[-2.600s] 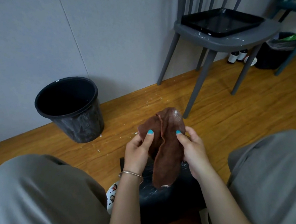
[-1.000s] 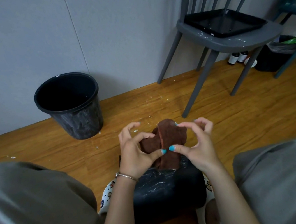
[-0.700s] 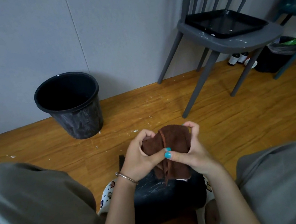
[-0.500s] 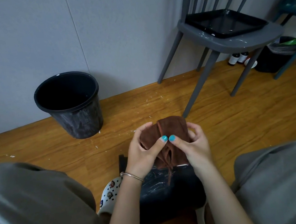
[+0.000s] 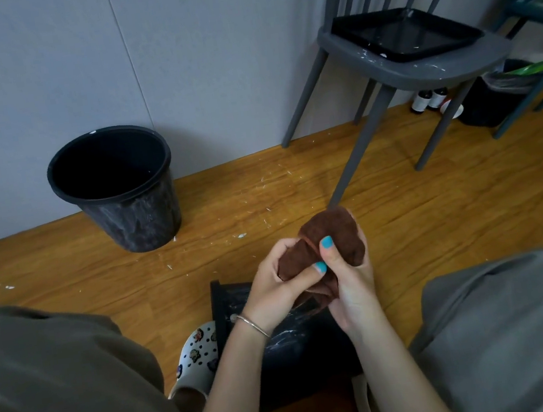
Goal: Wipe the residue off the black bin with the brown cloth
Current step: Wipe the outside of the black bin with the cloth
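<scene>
While you bunch the cloth: both hands work above the bin lying between your feet, and no wiping is under way.
Left hand: your left hand (image 5: 275, 283) curls round the lower left part of the brown cloth (image 5: 333, 237), thumb pressed across its front.
Right hand: your right hand (image 5: 351, 273) wraps the cloth from the right, thumb pinching the fold at its middle.
Change: half a second ago the cloth sat centred between two level thumbs; now it is gathered tighter and tipped up toward the right, with less of it hanging below.
Meaning: you seem to be making a compact pad, so the wipe itself looks close but has not begun.
Black bin: the black bin (image 5: 292, 345) lies on its side beneath your wrists, white streaks on its wall.
Other bin: a second streaked bin (image 5: 136, 213) stands upright by the wall, well apart.
</scene>
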### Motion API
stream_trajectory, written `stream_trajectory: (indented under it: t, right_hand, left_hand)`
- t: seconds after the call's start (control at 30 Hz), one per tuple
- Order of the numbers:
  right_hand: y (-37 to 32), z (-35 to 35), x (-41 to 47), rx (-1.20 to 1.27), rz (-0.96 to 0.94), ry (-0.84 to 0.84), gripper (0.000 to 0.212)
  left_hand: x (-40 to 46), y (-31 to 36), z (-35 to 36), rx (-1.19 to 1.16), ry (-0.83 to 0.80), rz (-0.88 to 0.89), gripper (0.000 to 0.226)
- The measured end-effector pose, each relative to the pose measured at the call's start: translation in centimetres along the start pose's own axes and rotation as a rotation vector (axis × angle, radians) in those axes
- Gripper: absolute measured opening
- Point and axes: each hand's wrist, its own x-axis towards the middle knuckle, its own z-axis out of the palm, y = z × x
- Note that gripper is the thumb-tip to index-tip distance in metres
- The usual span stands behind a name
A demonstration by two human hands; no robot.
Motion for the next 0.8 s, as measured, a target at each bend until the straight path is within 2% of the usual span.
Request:
stream_trajectory:
  t: [0.1,0.17,0.27,0.33,0.4,0.5,0.53,0.63,0.8]
  right_hand:
    - [0.2,-0.2,0.0,-0.054,-0.002,0.014,0.11]
    - [0.3,-0.1,0.2,-0.062,-0.033,0.057,0.098]
    - [0.1,-0.3,0.4,-0.131,-0.056,0.09,0.061]
    - [0.1,-0.9,0.4,-0.21,-0.057,0.092,0.038]
    - [0.3,-1.8,0.4,-0.273,-0.044,0.096,0.035]
    - [0.6,-3.0,0.3,-0.279,0.005,0.128,0.041]
    - [0.7,-3.3,0.3,-0.296,0.01,0.135,0.042]
    - [1.0,-3.8,0.4,-0.367,-0.024,0.125,0.036]
    - [1.5,-5.2,0.8,-0.516,-0.068,0.122,0.032]
  left_hand:
    - [0.0,0.5,-0.4,0.033,-0.03,-0.036,0.037]
    - [0.2,0.3,-0.4,0.221,0.029,-0.037,0.035]
    - [0.1,-0.2,-1.1,0.634,0.094,0.024,0.038]
    - [-0.3,-0.3,-2.0,0.709,0.05,0.039,0.04]
    - [-1.0,-0.9,-3.3,0.772,0.082,-0.02,0.048]
    - [-1.9,-3.8,-5.9,1.112,0.312,-0.17,0.06]
    - [-2.4,-4.7,-6.4,1.154,0.393,-0.245,0.061]
    - [-3.4,-6.4,-6.7,0.997,0.535,-0.369,0.061]
    - [-2.6,-6.5,-7.6,0.498,0.569,-0.292,0.044]
